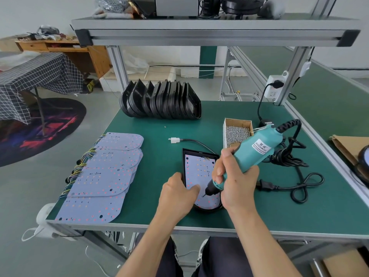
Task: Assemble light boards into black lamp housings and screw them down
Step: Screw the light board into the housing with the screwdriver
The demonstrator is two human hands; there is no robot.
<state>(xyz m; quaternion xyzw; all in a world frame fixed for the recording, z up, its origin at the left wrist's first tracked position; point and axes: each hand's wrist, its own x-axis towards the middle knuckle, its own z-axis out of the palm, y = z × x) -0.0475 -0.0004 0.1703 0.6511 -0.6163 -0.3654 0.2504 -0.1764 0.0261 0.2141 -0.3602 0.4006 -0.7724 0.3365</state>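
A black lamp housing (199, 152) lies on the green bench with a pale light board (197, 168) seated inside it. My left hand (178, 193) grips the housing's left rim, thumb pressing on the board. My right hand (233, 180) grips a teal electric screwdriver (257, 146), tilted, its bit tip (204, 195) touching the board near the lower end. A white connector (174, 140) on a black lead runs out from the housing's top.
A row of black housings (161, 100) stands at the back. Several loose light boards (103, 176) with wires lie stacked at the left. A cardboard box of screws (237, 132) sits right of the housing. The screwdriver's coiled cable (293, 168) and plug lie at the right.
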